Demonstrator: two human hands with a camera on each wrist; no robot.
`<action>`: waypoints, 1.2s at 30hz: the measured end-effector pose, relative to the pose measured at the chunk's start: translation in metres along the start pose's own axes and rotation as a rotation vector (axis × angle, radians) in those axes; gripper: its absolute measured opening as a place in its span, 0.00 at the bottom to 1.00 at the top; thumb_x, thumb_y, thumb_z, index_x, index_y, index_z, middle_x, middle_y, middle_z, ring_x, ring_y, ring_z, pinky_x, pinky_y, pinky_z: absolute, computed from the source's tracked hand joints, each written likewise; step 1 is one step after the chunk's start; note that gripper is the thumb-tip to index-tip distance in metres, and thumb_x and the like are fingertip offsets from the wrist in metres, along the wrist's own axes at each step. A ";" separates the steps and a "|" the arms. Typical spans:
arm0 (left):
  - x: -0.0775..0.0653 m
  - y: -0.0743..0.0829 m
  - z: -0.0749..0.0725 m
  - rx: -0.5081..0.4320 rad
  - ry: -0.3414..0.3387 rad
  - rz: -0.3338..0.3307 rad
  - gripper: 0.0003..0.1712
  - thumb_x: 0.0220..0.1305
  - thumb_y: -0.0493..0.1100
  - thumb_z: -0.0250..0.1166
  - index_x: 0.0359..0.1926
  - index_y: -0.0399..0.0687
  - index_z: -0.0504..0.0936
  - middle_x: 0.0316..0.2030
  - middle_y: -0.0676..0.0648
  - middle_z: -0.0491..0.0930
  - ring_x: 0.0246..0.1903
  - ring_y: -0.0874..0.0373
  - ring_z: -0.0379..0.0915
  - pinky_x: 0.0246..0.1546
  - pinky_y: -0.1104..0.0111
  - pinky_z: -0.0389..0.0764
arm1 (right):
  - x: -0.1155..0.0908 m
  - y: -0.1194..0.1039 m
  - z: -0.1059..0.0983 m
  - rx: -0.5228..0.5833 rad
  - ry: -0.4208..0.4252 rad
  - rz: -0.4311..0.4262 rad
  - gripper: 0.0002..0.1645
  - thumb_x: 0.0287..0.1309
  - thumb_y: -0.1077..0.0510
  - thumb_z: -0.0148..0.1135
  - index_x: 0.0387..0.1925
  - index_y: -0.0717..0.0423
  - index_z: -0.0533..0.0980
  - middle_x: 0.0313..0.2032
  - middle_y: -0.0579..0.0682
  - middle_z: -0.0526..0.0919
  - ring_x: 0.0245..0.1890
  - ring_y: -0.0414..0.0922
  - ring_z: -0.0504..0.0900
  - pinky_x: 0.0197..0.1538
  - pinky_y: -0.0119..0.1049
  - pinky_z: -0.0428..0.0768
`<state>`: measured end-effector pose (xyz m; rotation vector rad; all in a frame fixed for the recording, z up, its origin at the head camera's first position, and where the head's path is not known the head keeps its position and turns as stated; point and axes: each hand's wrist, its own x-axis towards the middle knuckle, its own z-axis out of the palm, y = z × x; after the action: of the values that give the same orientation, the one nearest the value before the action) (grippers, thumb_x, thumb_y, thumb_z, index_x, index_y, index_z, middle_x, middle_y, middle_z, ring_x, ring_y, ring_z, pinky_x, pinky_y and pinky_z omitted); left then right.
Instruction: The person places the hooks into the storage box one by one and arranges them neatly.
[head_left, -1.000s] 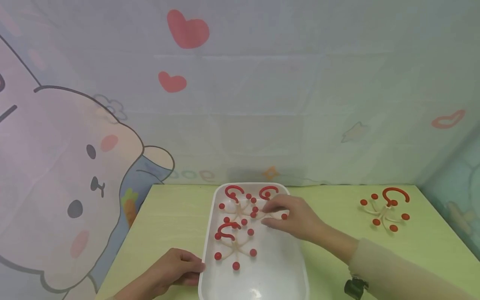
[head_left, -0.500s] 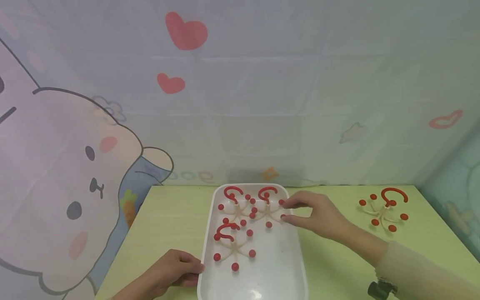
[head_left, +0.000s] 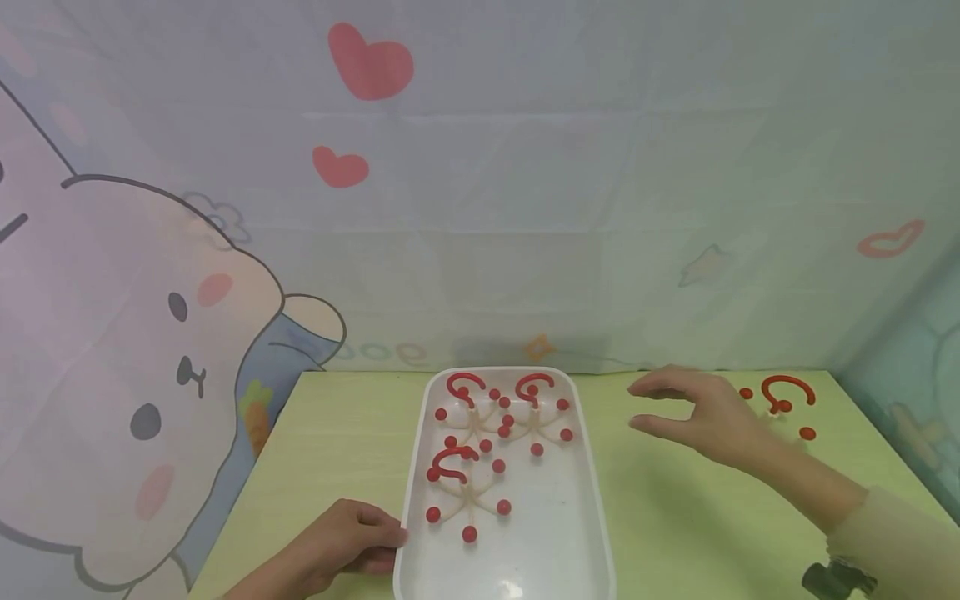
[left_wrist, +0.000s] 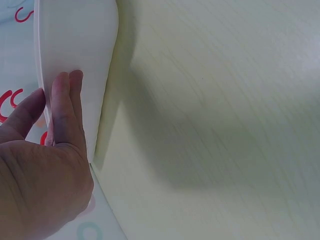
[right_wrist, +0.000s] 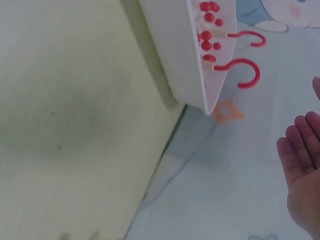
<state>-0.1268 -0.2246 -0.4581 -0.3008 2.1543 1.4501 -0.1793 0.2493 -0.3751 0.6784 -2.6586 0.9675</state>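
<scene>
My left hand (head_left: 362,536) grips the left rim of a white tray (head_left: 555,525). In the left wrist view, the thumb lies over the rim and the fingers (left_wrist: 62,97) press flat against the outer wall. Three hangers, each with a red hook and cream arms tipped with red balls, stand in the tray: one at back left (head_left: 474,421), one at back right (head_left: 535,421) and one nearer the front (head_left: 468,493). My right hand (head_left: 712,412) is in the air right of the tray, thumb and fingers apart, holding nothing. It partly hides a fourth such hanger (head_left: 789,392) on the table.
The pale green table (head_left: 352,425) ends at the back against a cloth backdrop (head_left: 525,208) with a rabbit and hearts on it. A dark device (head_left: 836,577) is strapped at the right sleeve (head_left: 892,542).
My right hand has let go of the back-right hanger and moved right, out of the tray, to over the table. The left hand has stayed at the rim.
</scene>
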 end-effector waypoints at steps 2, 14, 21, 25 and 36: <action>0.000 0.000 0.000 -0.002 0.004 -0.003 0.12 0.65 0.37 0.76 0.44 0.32 0.89 0.33 0.47 0.88 0.31 0.58 0.86 0.38 0.65 0.92 | -0.003 0.004 -0.008 -0.015 0.003 0.010 0.22 0.57 0.51 0.83 0.53 0.44 0.86 0.50 0.39 0.90 0.51 0.36 0.87 0.54 0.25 0.84; 0.001 0.001 -0.001 0.010 0.003 -0.015 0.12 0.66 0.37 0.76 0.45 0.31 0.88 0.34 0.46 0.89 0.31 0.57 0.87 0.39 0.64 0.92 | -0.024 0.039 -0.047 -0.110 0.050 0.125 0.24 0.60 0.48 0.81 0.57 0.39 0.85 0.53 0.41 0.88 0.45 0.27 0.78 0.43 0.23 0.78; 0.000 0.000 -0.002 -0.029 -0.031 0.026 0.11 0.66 0.35 0.74 0.45 0.29 0.88 0.34 0.46 0.89 0.32 0.58 0.87 0.38 0.64 0.92 | -0.035 0.064 -0.064 -0.135 0.085 0.150 0.26 0.59 0.49 0.82 0.58 0.42 0.85 0.53 0.36 0.86 0.45 0.16 0.74 0.43 0.14 0.75; 0.000 -0.001 -0.002 -0.029 -0.037 0.027 0.11 0.66 0.36 0.74 0.45 0.29 0.88 0.34 0.46 0.89 0.32 0.58 0.87 0.38 0.64 0.92 | -0.041 0.077 -0.073 -0.133 0.085 0.185 0.28 0.59 0.50 0.82 0.60 0.45 0.84 0.53 0.24 0.81 0.49 0.09 0.69 0.43 0.12 0.73; 0.002 -0.003 -0.002 -0.015 -0.029 0.009 0.12 0.66 0.37 0.75 0.45 0.31 0.88 0.34 0.46 0.89 0.32 0.58 0.87 0.38 0.64 0.92 | -0.053 0.107 -0.093 -0.204 0.071 0.255 0.34 0.60 0.43 0.81 0.65 0.47 0.81 0.55 0.17 0.73 0.50 0.07 0.63 0.42 0.20 0.71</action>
<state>-0.1281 -0.2273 -0.4609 -0.2742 2.1254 1.4668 -0.1809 0.4000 -0.3828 0.2604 -2.7745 0.7467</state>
